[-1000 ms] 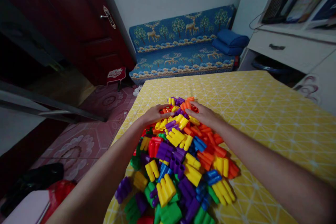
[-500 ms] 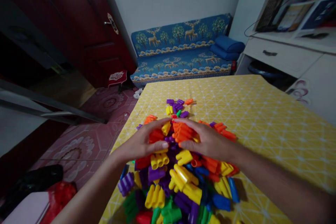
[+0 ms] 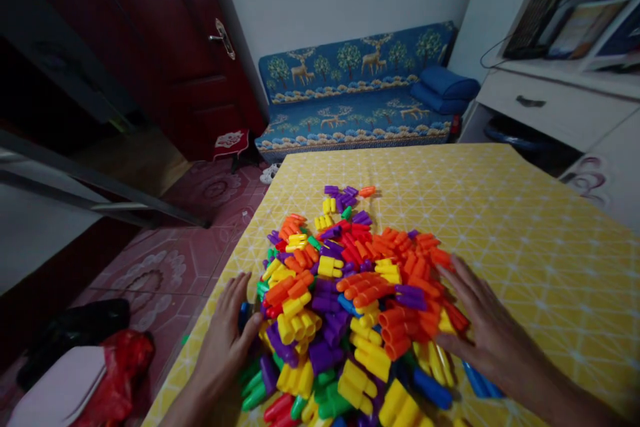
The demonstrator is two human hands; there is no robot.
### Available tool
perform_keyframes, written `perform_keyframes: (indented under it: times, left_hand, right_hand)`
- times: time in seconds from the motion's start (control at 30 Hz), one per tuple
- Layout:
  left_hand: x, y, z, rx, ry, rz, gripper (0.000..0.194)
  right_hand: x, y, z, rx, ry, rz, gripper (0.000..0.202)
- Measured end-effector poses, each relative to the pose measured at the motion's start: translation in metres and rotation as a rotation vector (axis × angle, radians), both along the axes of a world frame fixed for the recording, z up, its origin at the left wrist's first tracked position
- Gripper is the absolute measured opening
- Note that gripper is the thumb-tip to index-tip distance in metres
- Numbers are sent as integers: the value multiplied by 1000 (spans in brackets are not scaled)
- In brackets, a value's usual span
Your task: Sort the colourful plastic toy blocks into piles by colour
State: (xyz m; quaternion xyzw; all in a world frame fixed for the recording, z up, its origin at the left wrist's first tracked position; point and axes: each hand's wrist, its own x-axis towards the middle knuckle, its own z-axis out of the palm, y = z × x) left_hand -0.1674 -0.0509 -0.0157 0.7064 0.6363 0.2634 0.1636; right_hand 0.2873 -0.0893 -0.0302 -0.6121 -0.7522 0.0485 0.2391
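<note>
A large heap of plastic toy pieces in orange, yellow, purple, green, red and blue [image 3: 327, 307] covers the near part of a yellow patterned tablecloth [image 3: 430, 190]. At the heap's left edge rests my left hand [image 3: 227, 330], its fingers apart, close to a blue piece [image 3: 244, 312]. My right hand [image 3: 483, 323] lies along the right edge with fingers spread, touching or nearly touching orange pieces [image 3: 443, 258]. Neither hand grips a piece. Beyond the heap, a few purple pieces [image 3: 345, 201] and an orange one [image 3: 367, 191] lie loose.
Behind the table stands a blue patterned sofa [image 3: 350, 117]. A white drawer cabinet [image 3: 555, 107] is at the right. A dark red door [image 3: 200, 73] and small red stool [image 3: 231, 141] are at the left. Bags [image 3: 120, 377] lie low on the left.
Both hands have moved apart from the heap's top down to its two sides. Pieces that were under and between them now show, spread over the heap. The view has shifted slightly.
</note>
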Motion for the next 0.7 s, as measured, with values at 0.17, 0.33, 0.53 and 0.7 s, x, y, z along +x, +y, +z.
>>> perform_keyframes:
  times: [0.17, 0.33, 0.53, 0.7]
  left_hand:
    - [42, 26, 1, 26, -248, -146, 65]
    - [76, 65, 22, -143, -593, -234, 65]
    - [108, 94, 64, -341, -549, -384, 63]
    - [98, 67, 100, -188, -282, -511, 76]
  right_hand:
    - [-46, 13, 12, -29, 164, 65, 93]
    - [-94, 49, 34, -162, 720, 96, 79]
    - [-136, 90, 64, -377, 1049, 52, 92]
    - [-116, 58, 101, -307, 868, 229, 73]
